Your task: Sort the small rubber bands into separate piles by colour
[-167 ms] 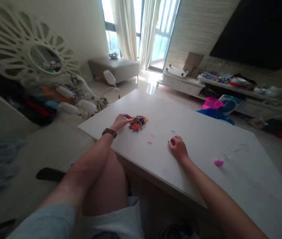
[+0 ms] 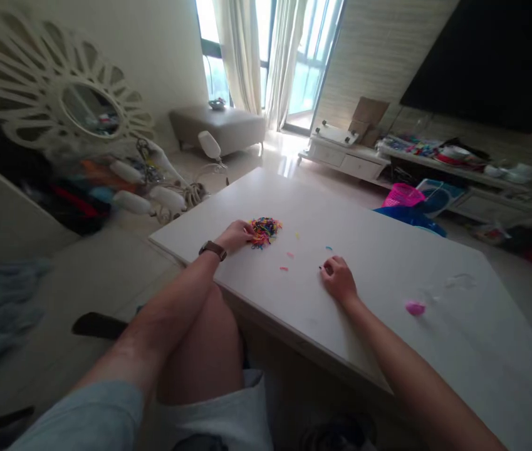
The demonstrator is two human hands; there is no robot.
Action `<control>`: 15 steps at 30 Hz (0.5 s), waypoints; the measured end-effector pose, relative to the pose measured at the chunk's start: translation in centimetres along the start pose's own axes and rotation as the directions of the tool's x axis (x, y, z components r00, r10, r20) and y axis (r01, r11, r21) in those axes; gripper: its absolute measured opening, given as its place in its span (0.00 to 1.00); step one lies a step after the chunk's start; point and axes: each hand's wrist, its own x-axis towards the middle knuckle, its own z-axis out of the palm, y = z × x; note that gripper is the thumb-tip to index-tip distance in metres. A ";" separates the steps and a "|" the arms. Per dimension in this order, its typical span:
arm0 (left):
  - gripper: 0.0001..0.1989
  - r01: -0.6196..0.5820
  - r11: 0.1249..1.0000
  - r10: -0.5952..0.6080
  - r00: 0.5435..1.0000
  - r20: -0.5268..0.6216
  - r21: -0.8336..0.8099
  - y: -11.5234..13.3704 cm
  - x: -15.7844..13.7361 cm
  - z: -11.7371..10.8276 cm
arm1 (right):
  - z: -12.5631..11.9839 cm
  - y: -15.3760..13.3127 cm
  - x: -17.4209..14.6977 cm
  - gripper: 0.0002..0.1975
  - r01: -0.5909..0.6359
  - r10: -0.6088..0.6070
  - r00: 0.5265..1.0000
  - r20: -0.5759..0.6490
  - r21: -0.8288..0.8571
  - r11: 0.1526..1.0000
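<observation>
Currently, left hand (image 2: pixel 237 235) at left edge of colourful pile (image 2: pixel 268 229), grip unclear; right hand (image 2: pixel 339 280) curled on white table (image 2: pixel 294 307), dark bit (image 2: pixel 321 268) by fingertips, holding uncertain.

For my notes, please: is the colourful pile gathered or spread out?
Mostly gathered: the colourful pile forms one heap at the left hand, with small pieces lying apart on the table.

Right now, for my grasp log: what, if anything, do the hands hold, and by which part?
Cannot be told: left hand is at the colourful pile, right hand at a tiny dark piece.
</observation>
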 end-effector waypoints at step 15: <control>0.08 0.036 0.997 -0.028 0.992 -0.125 0.067 -0.2 0.3 -0.7 | 0.0 -0.4 0.0 0.06 0.022 -0.022 1.000 -0.018 -0.016 1.000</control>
